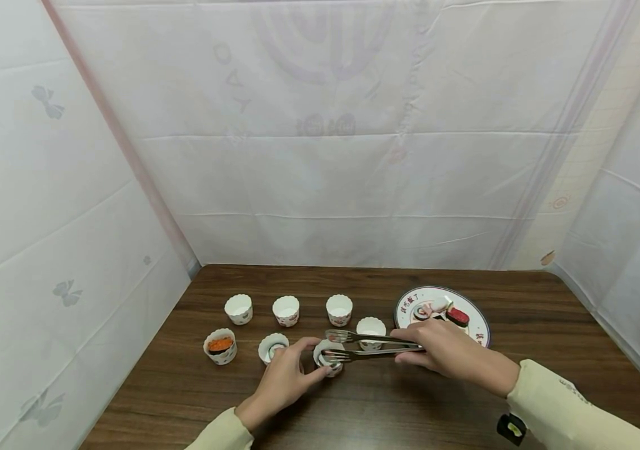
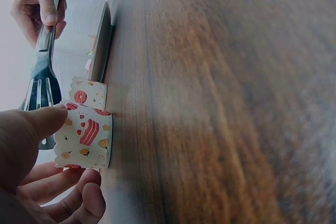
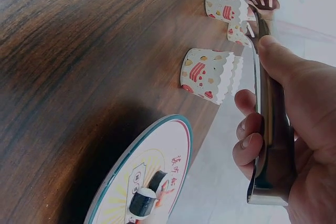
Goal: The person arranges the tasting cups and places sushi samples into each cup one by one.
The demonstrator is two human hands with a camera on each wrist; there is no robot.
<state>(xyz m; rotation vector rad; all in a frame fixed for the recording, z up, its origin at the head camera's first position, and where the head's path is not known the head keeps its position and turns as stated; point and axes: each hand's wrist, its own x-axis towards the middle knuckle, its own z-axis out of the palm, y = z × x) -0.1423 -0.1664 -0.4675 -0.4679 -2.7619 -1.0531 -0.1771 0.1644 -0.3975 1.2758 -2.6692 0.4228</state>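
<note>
My left hand (image 1: 285, 380) holds a scalloped white paper baking cup (image 2: 86, 140) between thumb and fingers, its wall printed with red cake slices. In my right hand (image 1: 446, 351) is a pair of slotted metal tongs (image 3: 274, 150). Their two ends are spread apart, the lower one over the held cup's mouth and the upper one by its far rim. A pale round piece (image 1: 328, 357) shows inside that cup, partly hidden by the tongs. Close to my left fingers stands another paper cup (image 1: 264, 352) with a dark-edged roll piece inside.
Right of the cups lies a round plate (image 1: 480, 317) with several sushi pieces, one red-topped (image 1: 457, 316). At the left, a paper cup (image 1: 227, 357) holds an orange-topped piece (image 1: 220, 344). More cups (image 1: 239, 310) line the far side of the brown table (image 1: 185, 400), before a white cloth wall.
</note>
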